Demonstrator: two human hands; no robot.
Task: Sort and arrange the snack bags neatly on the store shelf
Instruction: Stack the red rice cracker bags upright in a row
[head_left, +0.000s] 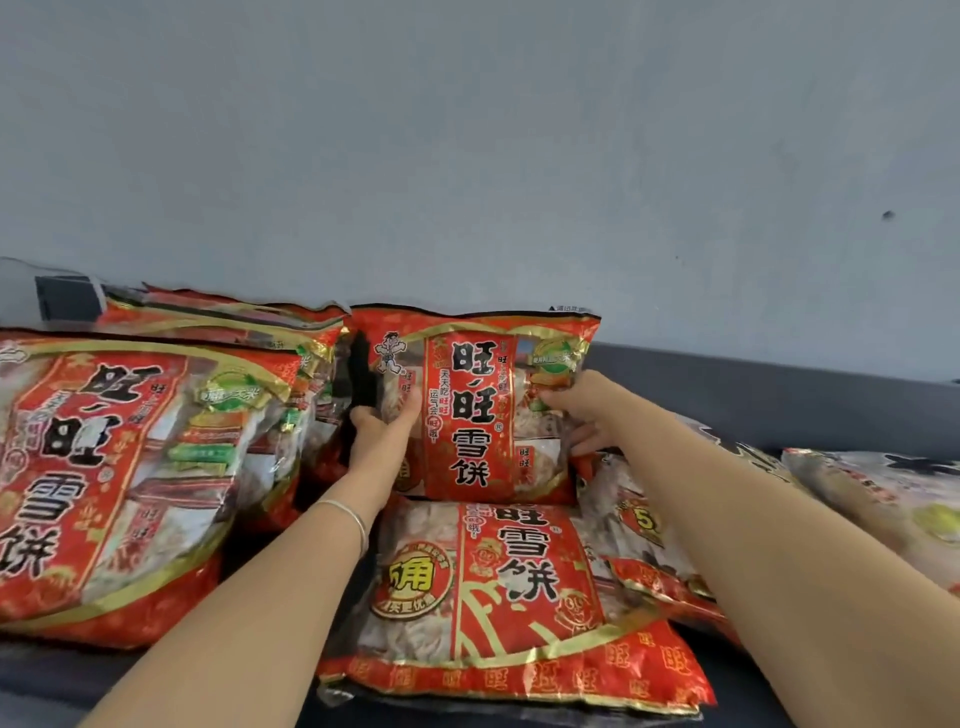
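Note:
A red snack bag (470, 405) with large black characters stands upright at the back of the shelf, against the wall. My left hand (382, 434) grips its left edge, thumb on the front. My right hand (582, 410) grips its right edge. A second red bag (519, 597) lies flat in front of it, below my hands. To the left stands a row of upright red bags (124, 467), one behind another.
More bags lie flat on the right: one with a red "5" badge (644, 525) and a paler one (883, 499) at the far right. The dark shelf (753, 395) shows behind them, under a grey wall (467, 156).

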